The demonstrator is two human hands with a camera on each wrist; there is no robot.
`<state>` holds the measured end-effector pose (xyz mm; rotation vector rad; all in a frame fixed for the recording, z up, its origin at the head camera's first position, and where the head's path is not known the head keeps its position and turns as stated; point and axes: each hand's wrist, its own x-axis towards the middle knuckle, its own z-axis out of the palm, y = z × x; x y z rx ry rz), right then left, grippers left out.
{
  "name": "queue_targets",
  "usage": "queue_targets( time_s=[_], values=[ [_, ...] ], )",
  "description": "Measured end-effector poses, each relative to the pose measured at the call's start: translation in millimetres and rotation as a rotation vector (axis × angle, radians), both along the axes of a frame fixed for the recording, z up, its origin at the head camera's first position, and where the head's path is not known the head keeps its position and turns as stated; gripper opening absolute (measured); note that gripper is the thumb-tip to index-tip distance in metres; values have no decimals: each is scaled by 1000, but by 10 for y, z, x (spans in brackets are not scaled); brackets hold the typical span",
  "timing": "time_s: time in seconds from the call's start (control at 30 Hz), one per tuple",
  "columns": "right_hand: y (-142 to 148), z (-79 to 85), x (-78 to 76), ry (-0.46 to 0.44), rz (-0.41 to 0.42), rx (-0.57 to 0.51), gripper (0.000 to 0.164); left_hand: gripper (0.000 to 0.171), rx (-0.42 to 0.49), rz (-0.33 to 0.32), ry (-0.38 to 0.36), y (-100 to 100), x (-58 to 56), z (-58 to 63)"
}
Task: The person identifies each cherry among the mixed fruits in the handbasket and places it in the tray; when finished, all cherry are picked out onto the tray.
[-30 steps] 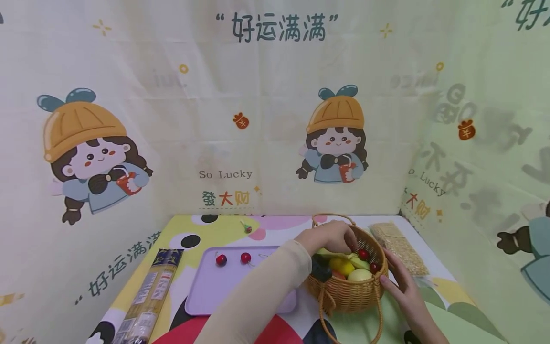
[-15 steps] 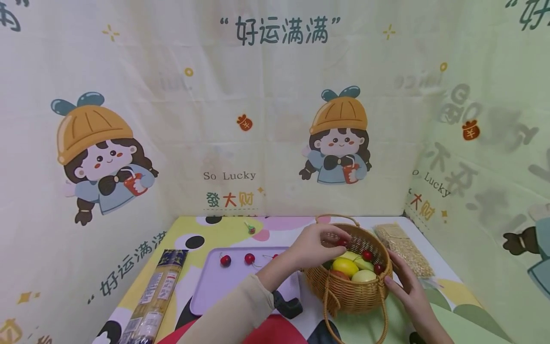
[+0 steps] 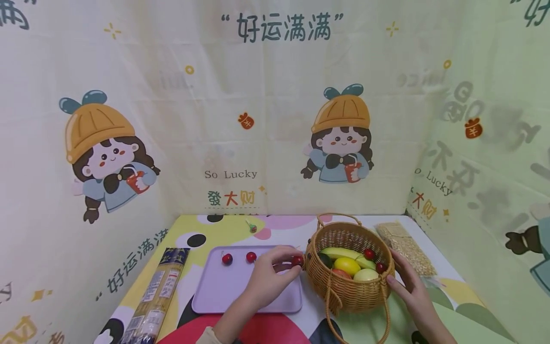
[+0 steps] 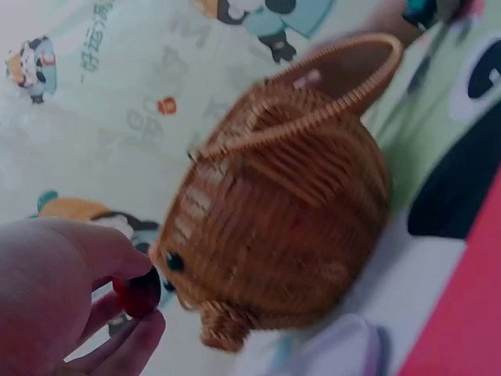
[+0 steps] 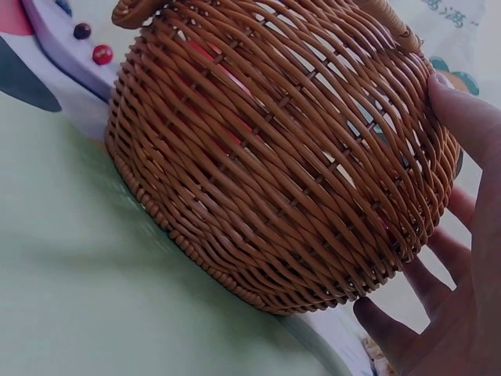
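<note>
My left hand (image 3: 272,277) pinches a red cherry (image 3: 297,260) between thumb and fingers, over the right side of the lilac tray (image 3: 223,296). In the left wrist view the cherry (image 4: 139,294) looks dark red, close beside the wicker basket (image 4: 282,235). Two cherries, one (image 3: 227,259) left of the other (image 3: 251,257), lie on the tray. My right hand (image 3: 410,286) rests on the basket's right side, its fingers (image 5: 450,262) spread along the weave. Inside the basket are a banana (image 3: 339,252), a lemon (image 3: 347,266), a pale round fruit (image 3: 366,275) and two cherries (image 3: 368,253).
A long pack of noodles (image 3: 159,291) lies on the left side of the table. Behind the basket on the right is a bag of grain (image 3: 406,248). A small wrapped lollipop (image 3: 252,228) sits near the back edge. One basket handle (image 3: 328,310) hangs down in front.
My left hand has come out of the basket with a cherry and moved left over the tray, covering the spot where another cherry showed. My right hand stays at the basket's side.
</note>
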<state>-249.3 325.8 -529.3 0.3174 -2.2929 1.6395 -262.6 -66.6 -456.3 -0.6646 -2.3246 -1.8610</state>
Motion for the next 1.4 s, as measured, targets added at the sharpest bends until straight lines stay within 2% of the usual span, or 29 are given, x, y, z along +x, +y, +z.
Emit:
queue_targets(
  time_s=[0.2, 0.37, 0.63, 0.83, 1.0, 1.13, 1.27, 1.4],
  values=[
    [18, 18, 3, -10, -6, 5, 69, 30, -114, 103, 39, -164, 15, -287],
    [23, 27, -8, -14, -3, 1, 69, 31, -190, 144, 49, -258, -13, -470],
    [23, 32, -5, -26, 6, -5, 68, 31, -304, 166, 60, -341, -44, -684],
    [12, 47, 4, -18, -2, -2, 68, 33, -368, 158, 20, -360, -28, -765],
    [12, 52, 18, 12, 3, -8, 68, 35, -409, 164, -11, -359, -19, -755],
    [-6, 42, 27, 39, 18, -21, 68, 33, -434, 204, 42, -335, -3, -688],
    [-22, 50, 27, 36, 17, -15, 68, 25, -359, 209, 125, -224, 41, -449],
    [-12, 54, 27, 30, 6, -11, 67, 24, -255, 113, 177, -11, 77, -112]
  ],
)
